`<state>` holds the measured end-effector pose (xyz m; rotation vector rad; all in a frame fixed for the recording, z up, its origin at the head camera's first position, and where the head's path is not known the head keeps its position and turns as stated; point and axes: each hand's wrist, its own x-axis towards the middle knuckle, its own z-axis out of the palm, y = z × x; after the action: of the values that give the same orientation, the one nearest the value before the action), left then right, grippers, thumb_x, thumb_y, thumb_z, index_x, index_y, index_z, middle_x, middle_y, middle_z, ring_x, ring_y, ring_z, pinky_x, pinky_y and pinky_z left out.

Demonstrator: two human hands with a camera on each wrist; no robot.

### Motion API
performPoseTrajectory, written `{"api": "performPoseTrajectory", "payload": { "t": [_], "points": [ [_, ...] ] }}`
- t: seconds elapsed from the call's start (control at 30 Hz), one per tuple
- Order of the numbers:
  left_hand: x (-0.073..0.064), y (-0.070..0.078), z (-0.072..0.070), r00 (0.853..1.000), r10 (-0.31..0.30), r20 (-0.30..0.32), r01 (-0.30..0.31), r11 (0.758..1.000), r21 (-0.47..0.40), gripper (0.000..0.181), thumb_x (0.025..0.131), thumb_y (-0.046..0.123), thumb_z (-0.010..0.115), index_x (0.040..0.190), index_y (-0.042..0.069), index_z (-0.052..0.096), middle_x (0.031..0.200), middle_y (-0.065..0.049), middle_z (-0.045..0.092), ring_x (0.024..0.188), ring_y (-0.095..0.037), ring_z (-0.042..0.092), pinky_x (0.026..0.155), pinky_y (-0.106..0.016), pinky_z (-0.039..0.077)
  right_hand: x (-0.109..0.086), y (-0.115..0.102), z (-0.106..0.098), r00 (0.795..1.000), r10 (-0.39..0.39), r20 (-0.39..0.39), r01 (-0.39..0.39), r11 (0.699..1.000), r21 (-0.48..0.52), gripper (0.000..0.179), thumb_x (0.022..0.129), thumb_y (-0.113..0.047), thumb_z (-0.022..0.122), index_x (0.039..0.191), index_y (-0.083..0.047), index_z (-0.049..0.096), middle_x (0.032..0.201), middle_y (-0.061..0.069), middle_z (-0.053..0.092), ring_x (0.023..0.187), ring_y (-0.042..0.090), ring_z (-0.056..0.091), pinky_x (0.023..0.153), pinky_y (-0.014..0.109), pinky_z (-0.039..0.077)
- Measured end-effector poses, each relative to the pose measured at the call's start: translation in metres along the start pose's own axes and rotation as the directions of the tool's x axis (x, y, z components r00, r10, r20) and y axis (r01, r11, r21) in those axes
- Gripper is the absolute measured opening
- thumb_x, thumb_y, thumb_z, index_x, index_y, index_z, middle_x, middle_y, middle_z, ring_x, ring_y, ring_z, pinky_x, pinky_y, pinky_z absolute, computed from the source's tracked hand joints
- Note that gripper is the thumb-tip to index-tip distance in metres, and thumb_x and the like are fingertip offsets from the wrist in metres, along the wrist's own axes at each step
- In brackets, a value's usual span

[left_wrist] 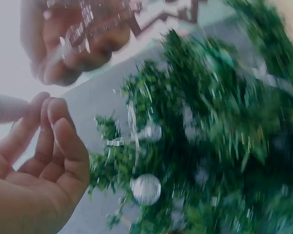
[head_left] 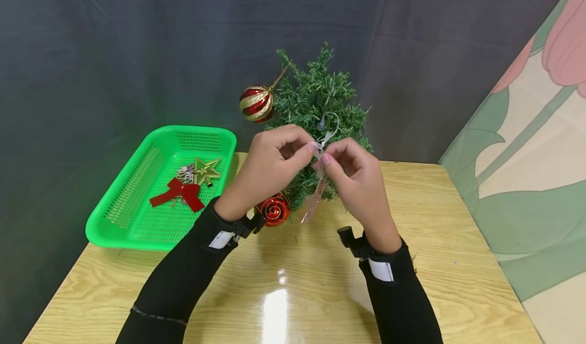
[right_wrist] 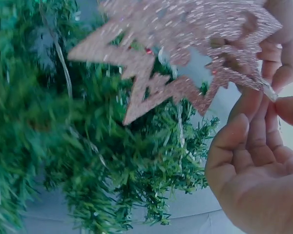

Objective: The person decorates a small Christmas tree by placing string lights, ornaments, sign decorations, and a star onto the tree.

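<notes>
A pink glittery star-shaped ornament [right_wrist: 151,44] hangs edge-on below both hands in the head view, in front of a small green Christmas tree [head_left: 316,87]. My left hand [head_left: 274,163] pinches the whitish ribbon [head_left: 327,139] at its top between thumb and fingertips. Close beside it, my right hand [head_left: 359,178] pinches the same ribbon. The right wrist view shows the ornament's cut-out points and a fingertip grip at its ribbon end. The left wrist view is blurred, with the ornament at its top.
A red-and-gold striped bauble [head_left: 256,104] hangs on the tree's left, and a red bauble [head_left: 275,210] lower down. At left, a green plastic basket [head_left: 98,224] holds a red bow [head_left: 191,194] and a gold star [head_left: 204,171]. All stand on a wooden table [head_left: 311,273].
</notes>
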<state>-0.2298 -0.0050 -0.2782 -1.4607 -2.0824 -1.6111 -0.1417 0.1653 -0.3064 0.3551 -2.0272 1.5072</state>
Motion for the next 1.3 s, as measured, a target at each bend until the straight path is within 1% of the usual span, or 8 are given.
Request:
{"api": "performPoseTrajectory", "payload": {
  "t": [0.27,0.43,0.5,0.57,0.7,0.77,1.1,1.3],
  "points": [
    [0.015,-0.004,-0.003,0.987,-0.159,0.028,0.161,0.949,-0.271,0.018,0.102,0.005,0.059,0.087,0.002,0.069,0.079,-0.011,0.064,0.070,-0.029,0.062,0.067,-0.040,0.055,0.022,0.002,-0.007,0.999,0.038,-0.037,-0.038,0.999,0.001,0.009,0.103,-0.007,0.061,0.099,0.001,0.064,0.084,0.001,0.065,0.076,0.017,0.063,0.069,0.030,0.052],
    [0.021,-0.006,-0.011,0.991,-0.120,-0.058,0.122,0.992,0.025,0.018,0.100,0.009,0.061,0.086,0.009,0.071,0.077,-0.007,0.063,0.063,-0.019,0.054,0.063,-0.033,0.045,0.032,0.004,-0.007,0.998,-0.050,-0.039,0.042,0.982,-0.182,0.009,0.101,-0.008,0.065,0.103,0.000,0.067,0.085,0.005,0.067,0.072,0.016,0.062,0.064,0.025,0.050],
    [0.023,-0.004,-0.013,0.994,-0.064,-0.093,0.086,0.965,0.248,0.017,0.099,0.011,0.061,0.086,0.011,0.071,0.075,-0.005,0.061,0.062,-0.017,0.050,0.060,-0.032,0.039,0.037,0.004,-0.007,0.993,-0.117,-0.027,0.101,0.935,-0.340,0.010,0.100,-0.008,0.067,0.106,-0.002,0.070,0.086,0.006,0.069,0.069,0.014,0.060,0.064,0.023,0.047],
    [0.025,-0.004,-0.013,0.994,-0.008,-0.108,0.054,0.900,0.432,0.017,0.098,0.011,0.060,0.083,0.011,0.068,0.073,-0.003,0.058,0.060,-0.018,0.049,0.058,-0.032,0.036,0.042,0.003,-0.006,0.983,-0.184,0.008,0.163,0.847,-0.506,0.011,0.100,-0.009,0.067,0.105,-0.003,0.074,0.087,0.007,0.071,0.070,0.015,0.060,0.065,0.025,0.046],
    [0.029,-0.007,-0.016,0.991,0.042,-0.124,0.041,0.800,0.599,0.020,0.097,0.011,0.059,0.077,0.009,0.061,0.070,-0.004,0.052,0.058,-0.021,0.046,0.054,-0.033,0.031,0.050,0.000,-0.003,0.957,-0.277,0.091,0.260,0.672,-0.693,0.012,0.101,-0.009,0.065,0.101,-0.003,0.075,0.086,0.011,0.071,0.071,0.021,0.062,0.064,0.032,0.048],
    [0.029,-0.009,-0.019,0.989,0.045,-0.140,0.048,0.800,0.599,0.020,0.096,0.010,0.059,0.076,0.008,0.059,0.069,-0.004,0.052,0.059,-0.021,0.047,0.055,-0.033,0.032,0.054,-0.002,0.000,0.947,-0.306,0.102,0.281,0.627,-0.727,0.012,0.102,-0.010,0.063,0.098,-0.003,0.072,0.084,0.011,0.069,0.069,0.022,0.062,0.063,0.033,0.048],
    [0.026,-0.020,-0.021,0.990,-0.057,-0.131,0.122,0.812,0.571,0.017,0.103,0.012,0.056,0.089,0.006,0.065,0.081,-0.007,0.058,0.068,-0.023,0.051,0.064,-0.037,0.040,0.069,0.011,0.004,0.936,-0.346,0.065,0.258,0.548,-0.795,0.014,0.103,-0.010,0.059,0.098,-0.002,0.070,0.075,0.010,0.068,0.056,0.022,0.056,0.055,0.037,0.045],
    [0.032,-0.024,-0.019,0.992,-0.054,-0.113,0.102,0.870,0.482,0.017,0.105,0.015,0.060,0.099,0.004,0.072,0.086,-0.009,0.064,0.072,-0.023,0.058,0.068,-0.038,0.046,0.070,0.019,0.000,0.916,-0.401,0.017,0.215,0.452,-0.866,0.016,0.101,-0.012,0.061,0.092,-0.004,0.071,0.073,0.011,0.069,0.062,0.032,0.050,0.060,0.045,0.036]
  ]
}}
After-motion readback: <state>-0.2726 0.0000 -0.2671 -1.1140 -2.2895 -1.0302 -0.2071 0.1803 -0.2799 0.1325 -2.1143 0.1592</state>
